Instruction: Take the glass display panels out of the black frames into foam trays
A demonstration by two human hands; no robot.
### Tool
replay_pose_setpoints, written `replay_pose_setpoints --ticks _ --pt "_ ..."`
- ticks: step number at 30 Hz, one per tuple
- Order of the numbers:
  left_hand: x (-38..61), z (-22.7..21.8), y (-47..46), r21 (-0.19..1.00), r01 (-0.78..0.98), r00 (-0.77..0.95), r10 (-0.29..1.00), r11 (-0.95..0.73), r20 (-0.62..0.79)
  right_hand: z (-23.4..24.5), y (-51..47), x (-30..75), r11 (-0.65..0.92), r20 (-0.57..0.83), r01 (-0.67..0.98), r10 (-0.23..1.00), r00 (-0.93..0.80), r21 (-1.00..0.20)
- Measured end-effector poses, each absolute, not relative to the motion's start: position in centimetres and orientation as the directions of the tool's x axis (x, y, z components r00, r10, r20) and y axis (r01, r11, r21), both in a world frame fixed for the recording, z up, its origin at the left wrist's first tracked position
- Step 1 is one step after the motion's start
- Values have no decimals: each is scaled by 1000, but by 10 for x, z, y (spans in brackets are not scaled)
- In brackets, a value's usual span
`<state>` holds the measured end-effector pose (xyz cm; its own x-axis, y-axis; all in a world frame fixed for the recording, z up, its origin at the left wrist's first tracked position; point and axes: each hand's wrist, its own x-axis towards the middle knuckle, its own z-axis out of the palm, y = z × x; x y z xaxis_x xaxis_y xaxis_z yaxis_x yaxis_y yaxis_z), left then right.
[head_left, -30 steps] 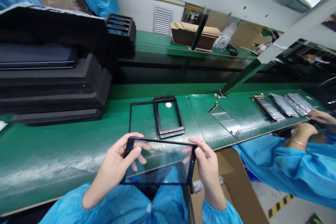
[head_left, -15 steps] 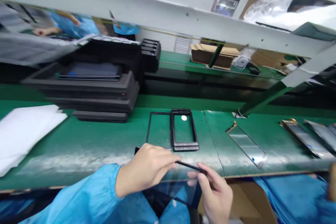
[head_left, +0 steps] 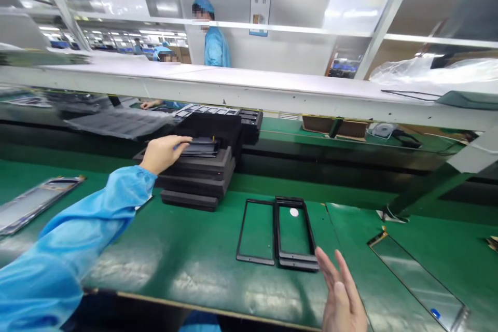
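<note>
My left hand [head_left: 164, 154] is at the top of a stack of black foam trays [head_left: 194, 175], fingers and thumb pinched at the near left edge of a dark flat panel [head_left: 200, 148]. That panel lies in the top tray, and its left end is hidden by the hand. My right hand [head_left: 342, 290] is open and holds nothing, its fingers apart over the bench. Just beyond its fingertips sit stacked black rectangular frames [head_left: 298, 258] with a round white sticker inside the outline. A single thin black frame [head_left: 254, 259] lies left of them.
A clear panel with a dark border [head_left: 420, 275] lies at the right on the green bench [head_left: 187, 254]. More panels [head_left: 39, 199] are at the far left. A white shelf beam [head_left: 249, 91] crosses above, with a slanted post [head_left: 428, 187] at right. Co-workers in blue are behind.
My left hand has moved left and up to the foam trays, away from the dark flat piece both hands held. My right hand has let go and opened. The view has tilted up.
</note>
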<state>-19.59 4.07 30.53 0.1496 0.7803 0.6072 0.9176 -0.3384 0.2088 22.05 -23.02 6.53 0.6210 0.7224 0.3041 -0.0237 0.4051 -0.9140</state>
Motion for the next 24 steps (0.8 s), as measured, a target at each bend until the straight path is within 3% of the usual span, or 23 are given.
replay_pose_setpoints --ticks 5,8,10,11,13,17,21,24 --pt "-211 293 64 237 919 140 821 -316 554 47 -242 255 298 219 21 652 726 -954" --pt "-208 286 60 278 910 97 810 -308 579 52 -248 289 221 195 85 541 818 -972" --pt "-192 274 47 300 894 94 793 -333 601 55 -246 329 64 223 218 451 864 -974" --pt "-179 265 38 307 881 118 795 -360 595 55 -244 353 -90 241 310 442 864 -946" --pt "-146 239 22 316 842 232 822 -438 520 50 -236 403 -247 345 514 503 793 -821" --pt "-74 173 7 370 774 461 858 -514 227 27 -230 462 -300 369 622 594 715 -724" --pt "-36 124 22 434 820 412 911 -373 6 0 -265 437 -283 361 736 729 581 -615" --pt "-33 105 36 485 833 354 930 -266 -98 -9 -311 401 -198 354 870 855 378 -452"
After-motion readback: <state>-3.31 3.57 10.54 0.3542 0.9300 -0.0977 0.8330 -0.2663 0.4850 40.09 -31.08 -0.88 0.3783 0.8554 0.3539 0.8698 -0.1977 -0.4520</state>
